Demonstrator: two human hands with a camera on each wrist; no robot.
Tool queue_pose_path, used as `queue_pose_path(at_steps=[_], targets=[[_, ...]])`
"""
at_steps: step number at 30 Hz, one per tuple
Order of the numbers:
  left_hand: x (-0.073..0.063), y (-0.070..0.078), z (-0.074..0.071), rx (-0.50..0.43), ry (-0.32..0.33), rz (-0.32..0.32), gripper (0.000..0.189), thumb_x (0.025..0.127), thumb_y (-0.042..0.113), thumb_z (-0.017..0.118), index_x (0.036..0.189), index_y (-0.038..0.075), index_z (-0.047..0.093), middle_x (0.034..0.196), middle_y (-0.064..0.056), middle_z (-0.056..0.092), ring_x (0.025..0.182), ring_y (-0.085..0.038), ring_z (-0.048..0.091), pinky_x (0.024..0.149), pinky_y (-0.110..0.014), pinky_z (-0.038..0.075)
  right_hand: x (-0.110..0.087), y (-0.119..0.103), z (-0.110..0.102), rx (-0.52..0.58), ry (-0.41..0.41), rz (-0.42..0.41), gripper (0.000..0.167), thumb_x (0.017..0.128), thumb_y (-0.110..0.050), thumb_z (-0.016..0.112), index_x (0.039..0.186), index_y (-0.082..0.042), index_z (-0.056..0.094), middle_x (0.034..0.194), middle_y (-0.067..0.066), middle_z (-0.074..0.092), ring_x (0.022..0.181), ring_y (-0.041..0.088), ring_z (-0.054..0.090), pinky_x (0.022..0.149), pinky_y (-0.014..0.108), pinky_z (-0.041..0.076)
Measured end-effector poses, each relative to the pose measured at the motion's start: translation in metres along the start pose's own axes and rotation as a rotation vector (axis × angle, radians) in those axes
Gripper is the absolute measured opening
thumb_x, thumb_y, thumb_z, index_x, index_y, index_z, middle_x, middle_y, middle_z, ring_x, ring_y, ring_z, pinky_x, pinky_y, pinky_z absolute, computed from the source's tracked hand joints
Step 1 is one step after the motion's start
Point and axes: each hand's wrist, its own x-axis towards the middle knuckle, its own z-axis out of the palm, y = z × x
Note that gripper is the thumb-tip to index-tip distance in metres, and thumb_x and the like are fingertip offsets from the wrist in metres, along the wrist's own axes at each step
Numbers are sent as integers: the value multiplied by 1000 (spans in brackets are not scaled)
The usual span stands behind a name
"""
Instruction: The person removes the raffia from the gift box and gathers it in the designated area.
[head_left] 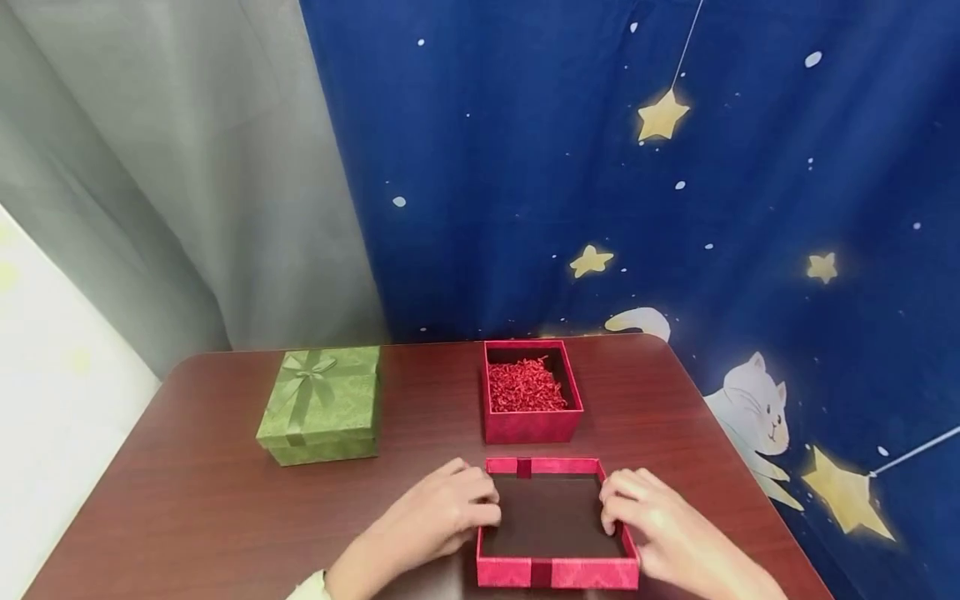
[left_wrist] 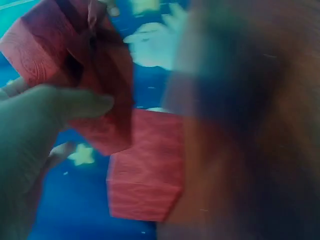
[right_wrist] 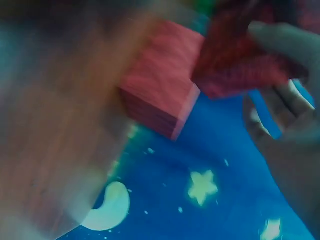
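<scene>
A red gift box lid (head_left: 558, 572) with a dark inside faces hollow side up near the front of the table. My left hand (head_left: 442, 512) grips its left wall, fingers curled over the rim. On the opposite wall my right hand (head_left: 648, 517) holds it the same way. In the left wrist view the lid (left_wrist: 100, 75) is tilted, with a ribbon bow on its outer face and the left thumb against it. The right wrist view, blurred, has the lid (right_wrist: 235, 65) at the right hand (right_wrist: 290, 105). Behind it stands the open red box (head_left: 532, 427), filled with red shredded paper (head_left: 527, 386).
A closed green gift box (head_left: 322, 404) with a ribbon bow sits at the left of the brown table (head_left: 202, 500). Past the table's far edge hang a grey curtain (head_left: 187, 167) and a blue curtain (head_left: 510, 167) printed with stars and a white cat.
</scene>
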Motion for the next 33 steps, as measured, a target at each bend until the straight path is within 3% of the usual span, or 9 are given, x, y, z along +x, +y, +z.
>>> queue_pose_path(at_steps=[2, 4, 6, 9, 12, 18, 25, 29, 33], targets=[[-3, 5, 9, 182, -29, 57, 25, 79, 1, 70, 79, 24, 59, 87, 11, 56, 86, -9, 53, 75, -23, 41, -8, 0, 12, -144, -17, -66, 41, 65, -4, 86, 88, -29, 62, 100, -13, 56, 94, 7, 50, 86, 19, 40], [-6, 5, 20, 268, -57, 71, 23, 85, 5, 66, 76, 24, 57, 83, 11, 54, 84, -9, 51, 73, -22, 40, -14, 6, 25, -223, -30, -105, 32, 74, -6, 80, 89, -27, 63, 100, -12, 55, 94, 9, 50, 86, 22, 39], [-10, 3, 33, 297, -81, 67, 23, 90, 9, 63, 75, 25, 57, 80, 12, 53, 84, -9, 51, 74, -21, 41, -19, 14, 37, -275, -48, -125, 18, 87, -11, 73, 90, -26, 63, 100, -11, 55, 94, 11, 50, 86, 25, 40], [-14, -1, 50, 290, -99, 51, 22, 89, 14, 65, 73, 26, 57, 78, 13, 53, 83, -8, 52, 75, -21, 43, -22, 29, 55, -343, -50, -167, 20, 96, -9, 54, 82, -23, 60, 94, -8, 53, 90, 13, 50, 85, 28, 40], [-15, -4, 62, 260, -121, 15, 23, 85, 10, 70, 72, 26, 59, 78, 14, 54, 84, -8, 53, 76, -22, 44, -22, 43, 68, -387, -33, -206, 26, 92, -2, 43, 74, -19, 54, 87, -5, 49, 86, 16, 50, 82, 33, 41], [-18, -5, 67, 264, -160, -4, 28, 70, 4, 77, 74, 29, 65, 80, 17, 56, 88, -6, 55, 77, -22, 43, -27, 52, 76, -390, -36, -220, 22, 76, 1, 63, 72, -19, 54, 87, -2, 48, 85, 18, 49, 81, 37, 42], [-23, -1, 67, 267, -164, 7, 19, 77, 14, 79, 74, 29, 68, 80, 17, 58, 89, -5, 55, 77, -22, 44, -30, 47, 79, -408, -85, -172, 31, 71, -1, 82, 74, -20, 57, 89, -3, 48, 86, 17, 49, 82, 34, 43], [-25, 0, 68, 274, -163, 4, 16, 78, 17, 78, 74, 29, 68, 82, 17, 57, 91, -5, 56, 78, -22, 44, -32, 45, 82, -406, -82, -166, 30, 72, 0, 80, 73, -20, 57, 89, -4, 47, 85, 16, 48, 81, 32, 43], [-25, 1, 67, 256, -154, -2, 17, 77, 13, 78, 77, 28, 71, 84, 16, 59, 92, -6, 56, 78, -23, 44, -33, 44, 84, -396, -80, -156, 20, 79, -2, 67, 77, -19, 58, 93, -3, 49, 88, 15, 49, 81, 31, 43]])
